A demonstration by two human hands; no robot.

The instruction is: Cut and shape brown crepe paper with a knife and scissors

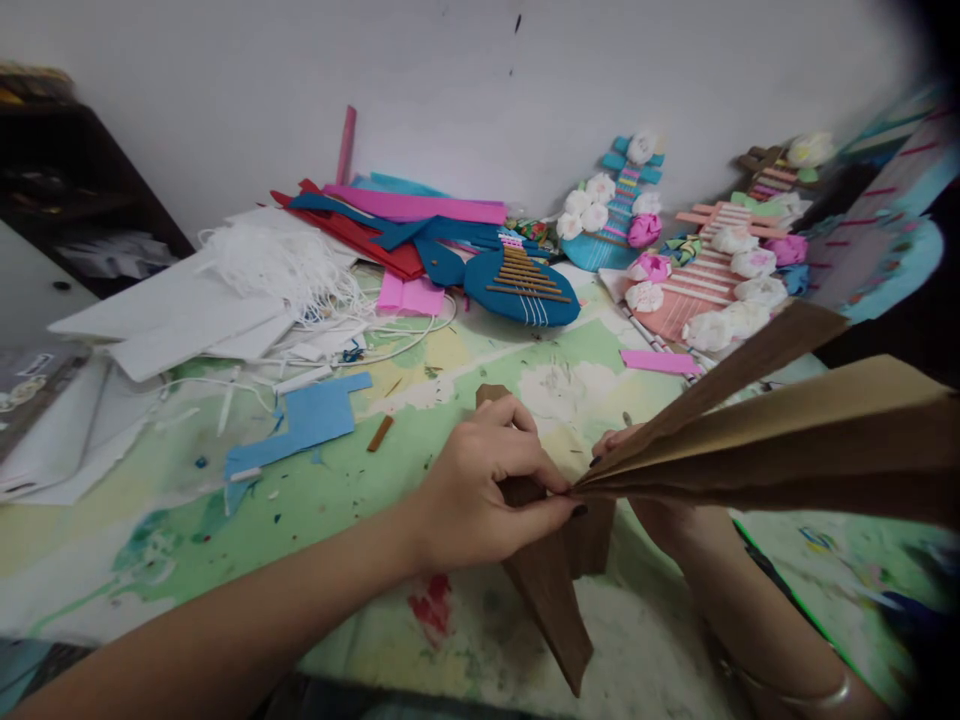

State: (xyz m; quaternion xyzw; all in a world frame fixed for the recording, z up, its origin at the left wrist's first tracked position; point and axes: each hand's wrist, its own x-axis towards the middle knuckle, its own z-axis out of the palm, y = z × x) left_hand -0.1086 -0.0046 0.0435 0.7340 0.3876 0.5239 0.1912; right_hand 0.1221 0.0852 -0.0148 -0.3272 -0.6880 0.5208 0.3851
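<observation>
Brown crepe-like paper [780,440] fans out to the right in long folds, bunched to a narrow point near the middle of the view. My left hand [476,485] pinches that gathered point between thumb and forefinger. Partly hidden behind the folds, my right hand [664,525] is closed around the same paper from the other side. Below my hands, brown strips [551,605] hang down over the table. A further brown end [491,393] pokes out behind my left knuckles.
The paint-stained table [247,560] holds a blue paper scrap [322,415], white string [277,265] and white boards [165,310]. A dark blue lute-shaped craft [521,288] lies at the back. Flower-trimmed blue [615,230] and pink [709,275] instrument crafts lean against the wall.
</observation>
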